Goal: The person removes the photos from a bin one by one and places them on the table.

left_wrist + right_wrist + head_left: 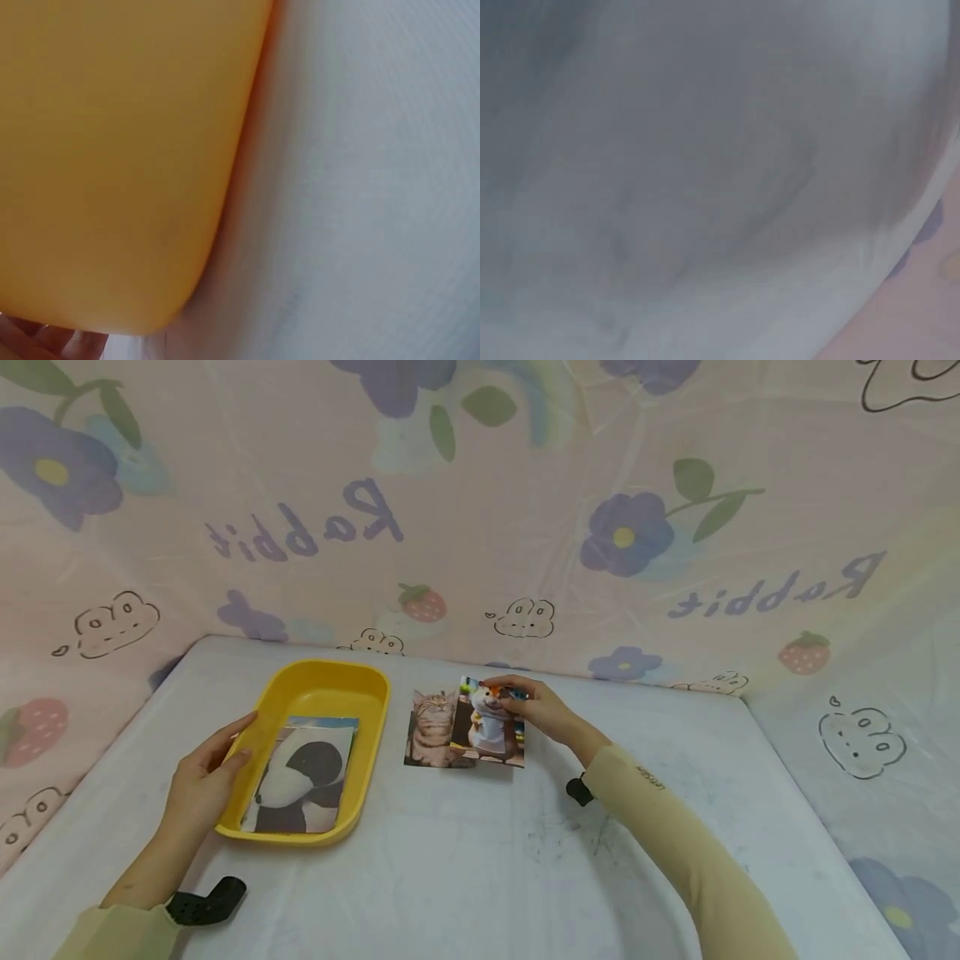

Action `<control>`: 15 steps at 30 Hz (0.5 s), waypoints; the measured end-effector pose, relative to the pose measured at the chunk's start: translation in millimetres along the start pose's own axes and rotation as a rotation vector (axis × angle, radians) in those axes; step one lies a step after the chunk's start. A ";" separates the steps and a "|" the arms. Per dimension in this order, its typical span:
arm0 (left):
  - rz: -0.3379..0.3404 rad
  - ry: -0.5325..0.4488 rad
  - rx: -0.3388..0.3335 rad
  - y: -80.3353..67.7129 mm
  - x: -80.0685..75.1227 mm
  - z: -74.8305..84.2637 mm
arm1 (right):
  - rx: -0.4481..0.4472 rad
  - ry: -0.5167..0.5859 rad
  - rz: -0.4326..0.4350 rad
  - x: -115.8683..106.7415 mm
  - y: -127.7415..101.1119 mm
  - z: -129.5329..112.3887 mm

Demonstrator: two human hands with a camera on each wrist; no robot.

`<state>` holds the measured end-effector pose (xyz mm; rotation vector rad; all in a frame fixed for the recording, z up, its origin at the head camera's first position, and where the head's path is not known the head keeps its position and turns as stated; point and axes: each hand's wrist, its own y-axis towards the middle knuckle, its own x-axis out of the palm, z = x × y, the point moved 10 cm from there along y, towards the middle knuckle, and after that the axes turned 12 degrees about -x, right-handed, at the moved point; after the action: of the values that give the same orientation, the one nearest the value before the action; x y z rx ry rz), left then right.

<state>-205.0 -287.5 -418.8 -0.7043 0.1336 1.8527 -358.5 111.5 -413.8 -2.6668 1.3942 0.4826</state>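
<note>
Pinching the hamster card [491, 735] in the right hand [551, 710], thumb and fingers clamped at its 2 o'clock corner.
The left hand [201, 781] grips the yellow tray [330, 702] at 9 o'clock, thumb over the rim; inside, toward 6 o'clock, lies a black-and-white card [302, 781]. On the table [450, 860] at the tray's 3 o'clock, the cat card [431, 735] is partly covered by the hamster card's 9 o'clock edge.
</note>
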 end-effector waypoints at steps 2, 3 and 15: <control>0.004 0.007 0.008 0.5 -1.0 -0.2 | 0.007 -0.015 -0.004 -5.5 -2.2 2.9; 0.006 0.009 0.012 0.8 -1.5 -0.2 | 0.014 -0.025 -0.007 -8.1 -3.4 4.3; -0.010 0.020 0.032 -0.5 -2.7 1.8 | 0.092 -0.100 -0.051 -34.9 -11.2 24.9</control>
<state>-204.6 -288.8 -415.8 -0.7002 0.1722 1.8308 -373.8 151.0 -426.9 -2.5606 1.2860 0.5254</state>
